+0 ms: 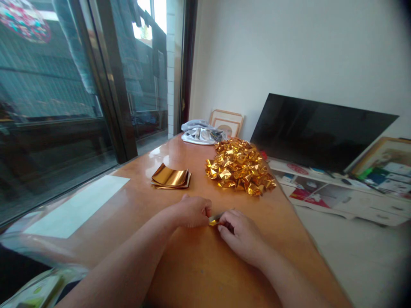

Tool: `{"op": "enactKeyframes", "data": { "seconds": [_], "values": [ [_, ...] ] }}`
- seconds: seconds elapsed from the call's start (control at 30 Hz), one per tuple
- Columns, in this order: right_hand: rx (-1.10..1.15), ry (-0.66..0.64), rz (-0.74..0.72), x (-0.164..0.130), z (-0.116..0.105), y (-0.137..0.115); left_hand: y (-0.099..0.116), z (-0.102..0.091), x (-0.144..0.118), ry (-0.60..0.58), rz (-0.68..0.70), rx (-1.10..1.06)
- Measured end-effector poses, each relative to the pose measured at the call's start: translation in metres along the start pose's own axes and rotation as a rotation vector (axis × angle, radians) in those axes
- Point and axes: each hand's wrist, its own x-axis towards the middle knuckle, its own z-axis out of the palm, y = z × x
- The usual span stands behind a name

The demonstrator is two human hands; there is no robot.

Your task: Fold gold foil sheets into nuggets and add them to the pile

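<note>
Broadly, a plain white wall (305, 47) forms the background, adjoined on the left by a glass sliding door (105, 81) with a dark frame. A glossy orange-brown table (199, 269) extends from the foreground toward the wall. Beyond its right edge, a wide black flat-screen television (314, 132) stands on a low white cabinet (369, 209) with drawers. On the right half of the table, past the hands, lies a broad heap of shiny gold folded-foil pieces (240, 167). A pale rectangular sheet (78, 205) lies along the left edge; at the far end is a grey-and-white bundle (202, 131). A small stack of rectangular gold foil sheets (170, 176), the top one curling upward, rests left of the heap and apart from it. Centrally, the left hand (192, 211) and the right hand (240, 233) are close together, low over the near table. Between them is a narrow folded strip of gold foil (212, 222) with a greyish upper side. The right fingers pinch its right end; the left fingers are curled at its left end, though whether they grip it cannot be told.
</note>
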Motion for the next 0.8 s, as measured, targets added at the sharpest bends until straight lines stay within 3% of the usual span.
{"op": "enactKeyframes", "data": {
  "seconds": [0.3, 0.8],
  "values": [
    [0.042, 0.046, 0.114, 0.0043, 0.009, 0.0078, 0.0005, -0.0005, 0.0003, -0.009, -0.01, 0.034],
    [0.022, 0.032, 0.139, 0.0066, 0.0104, 0.01, -0.0041, 0.0057, 0.0035, 0.033, 0.024, 0.023]
  ]
}}
